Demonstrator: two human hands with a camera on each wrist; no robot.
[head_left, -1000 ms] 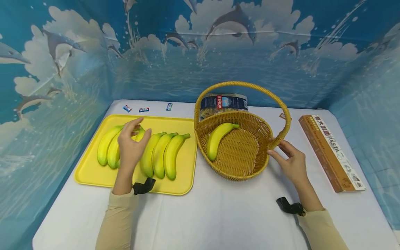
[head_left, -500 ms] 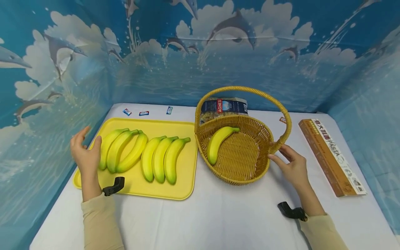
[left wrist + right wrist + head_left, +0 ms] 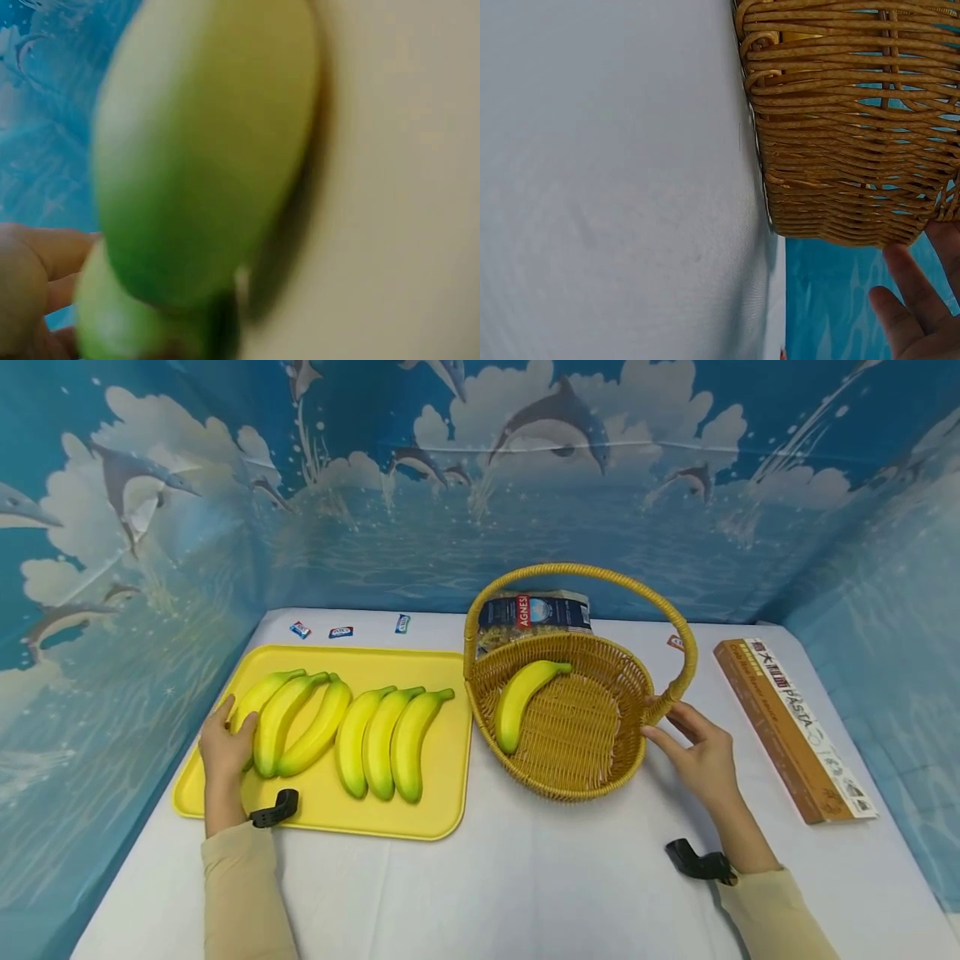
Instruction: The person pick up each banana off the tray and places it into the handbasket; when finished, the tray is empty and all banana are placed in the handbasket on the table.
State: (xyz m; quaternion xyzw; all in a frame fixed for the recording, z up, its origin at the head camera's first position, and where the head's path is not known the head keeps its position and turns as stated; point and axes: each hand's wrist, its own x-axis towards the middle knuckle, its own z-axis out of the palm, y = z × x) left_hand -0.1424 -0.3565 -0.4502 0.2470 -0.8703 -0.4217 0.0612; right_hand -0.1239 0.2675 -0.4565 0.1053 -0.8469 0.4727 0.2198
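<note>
Wicker basket [image 3: 570,727] steadied, left hand [image 3: 225,747] gripping banana [image 3: 251,702]

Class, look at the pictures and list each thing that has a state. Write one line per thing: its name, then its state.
Left hand: fingers on the leftmost banana of the tray bunch.
Right hand: open, fingers at the basket's side.
Basket: upright on the table, one banana lying inside.
Yellow tray: flat, holding six bananas.
Pasta box: lying flat, closed.
Pasta bag: propped behind the basket.

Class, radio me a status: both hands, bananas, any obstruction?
Left hand on leftmost banana. Right hand touching wicker basket, one banana inside. Nothing in between.
</note>
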